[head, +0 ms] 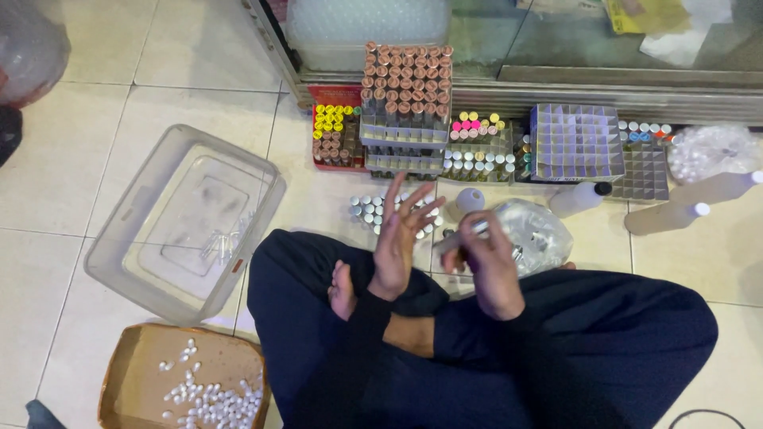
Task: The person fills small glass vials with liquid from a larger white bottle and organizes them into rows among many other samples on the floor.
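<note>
Cream floor tiles [71, 167] carry all items; the person sits cross-legged on them in dark clothing, knees spread to left and right.

Hands: the left hand [401, 238] is raised with fingers spread wide, palm turned toward the right hand, holding nothing. The right hand [485, 262] is closed around a small vial [465, 234], which lies roughly level between thumb and fingers, just right of the left palm and above the lap.

Surroundings: a crumpled clear plastic bag [540, 230] lies directly behind the right hand, touching it from the far side; its contents cannot be made out. A cluster of silver-capped vials [373, 210] stands on the floor just beyond the left hand, partly hidden by its fingers. White plastic bottles [576, 199] lie farther right.

Containers:
- Clear plastic tub [135, 199], left of the knee: a clear lid and a few small clear pieces lie inside.
- Brown cardboard box [131, 373], near left: scattered small white caps [211, 401].
- Stacked divider trays with brown-capped vials [405, 83], far centre, against a metal-framed cabinet [556, 87].
- Red tray [326, 94], left of the stack: yellow-capped and brown-capped vials.
- Grey grid tray [576, 143], far right: most cells vacant.
- Tray between them: pink-, yellow- and silver-capped vials [477, 127]
</note>
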